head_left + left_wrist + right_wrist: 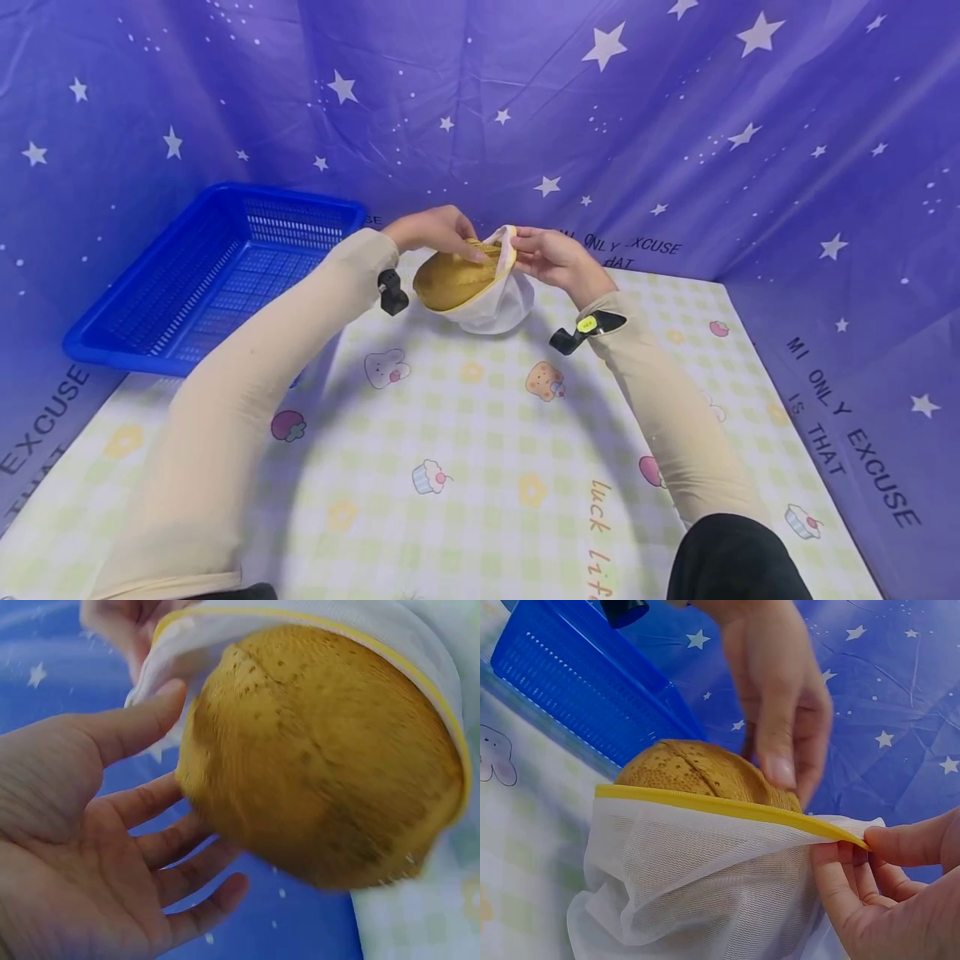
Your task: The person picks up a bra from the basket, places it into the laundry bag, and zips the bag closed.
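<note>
A white mesh laundry bag with a yellow-edged mouth stands on the table, its opening tilted toward the left. A mustard-yellow padded garment, most like a bra, with small pinholes and a seam, sits partly inside and bulges from the mouth. My left hand holds its upper edge, thumb on one side and fingers reaching behind. My right hand pinches the yellow rim at the far corner between thumb and fingers, drawing the mesh taut. The garment's lower part shows only faintly through the mesh.
A blue plastic basket with slotted walls stands at the left, close to my left forearm. The table bears a checked cloth with printed cupcakes and flowers. A blue-purple curtain with stars rises behind and at both sides.
</note>
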Motion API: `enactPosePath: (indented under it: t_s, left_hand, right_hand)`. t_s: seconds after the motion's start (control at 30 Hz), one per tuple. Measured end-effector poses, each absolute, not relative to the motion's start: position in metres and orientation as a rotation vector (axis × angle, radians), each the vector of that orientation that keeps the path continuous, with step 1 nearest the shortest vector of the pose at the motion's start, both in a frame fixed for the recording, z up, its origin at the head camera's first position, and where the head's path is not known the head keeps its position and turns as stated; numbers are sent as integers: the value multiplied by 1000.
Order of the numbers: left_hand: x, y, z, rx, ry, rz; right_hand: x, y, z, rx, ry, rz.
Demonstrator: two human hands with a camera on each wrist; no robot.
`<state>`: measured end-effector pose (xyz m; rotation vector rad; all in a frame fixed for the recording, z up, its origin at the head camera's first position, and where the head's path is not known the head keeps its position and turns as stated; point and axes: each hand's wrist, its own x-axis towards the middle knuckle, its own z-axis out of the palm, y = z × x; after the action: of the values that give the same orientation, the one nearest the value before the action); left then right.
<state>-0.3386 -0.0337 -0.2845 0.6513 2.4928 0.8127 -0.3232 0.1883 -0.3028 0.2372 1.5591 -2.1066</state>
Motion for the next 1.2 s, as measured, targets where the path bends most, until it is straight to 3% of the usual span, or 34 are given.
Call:
enactPosePath:
  t_s: [0.23, 0.43, 0.87, 1.2]
  left_hand:
    - [-339, -63, -295, 449, 2288, 863]
    - [-337, -68, -301, 437, 2257, 923]
    - [-344, -57, -257, 394, 2314, 1059]
    - [-346, -46, -245, 387, 2302, 1025]
  right_hand:
    - [-326, 194, -304, 257, 1517, -2141]
    - [-327, 195, -305, 255, 1479, -2154]
    - [-325, 193, -306, 247, 1428, -2164]
    - [-324, 194, -308, 259, 1401, -2164]
